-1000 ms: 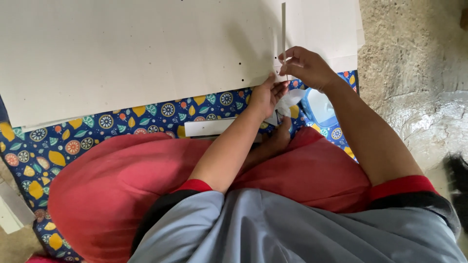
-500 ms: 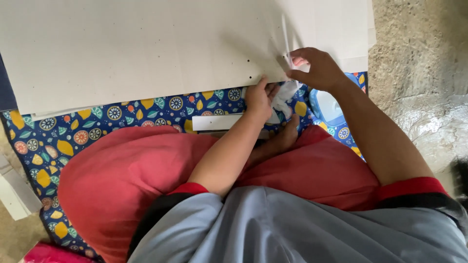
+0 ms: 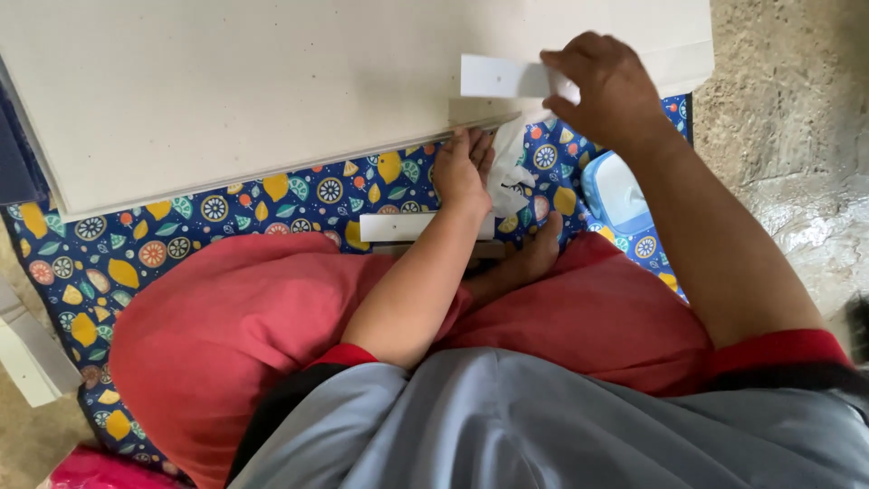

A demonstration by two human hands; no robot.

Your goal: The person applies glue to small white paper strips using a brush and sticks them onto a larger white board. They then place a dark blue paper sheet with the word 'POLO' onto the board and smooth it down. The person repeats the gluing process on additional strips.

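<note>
My right hand (image 3: 608,91) grips a small white rectangular strip (image 3: 500,77) with a tiny hole in it, held flat over the near edge of a large pale board (image 3: 226,81). My left hand (image 3: 463,167) rests palm down on the patterned mat (image 3: 208,213), fingertips tucked under the board's near edge, beside a crumpled clear plastic bag (image 3: 511,172). Whether the left hand holds anything is hidden. A second white strip (image 3: 403,226) lies on the mat by my left wrist. I sit cross-legged in red trousers, a bare foot (image 3: 534,258) showing.
A blue and white box (image 3: 620,190) sits on the mat under my right forearm. Rough concrete floor (image 3: 787,136) lies to the right. White board pieces (image 3: 32,353) lean at the left edge, a pink object (image 3: 100,471) at the bottom left.
My right hand has turned the white strip from upright to flat and carried it left over the board. My left hand has stayed at the board's near edge.
</note>
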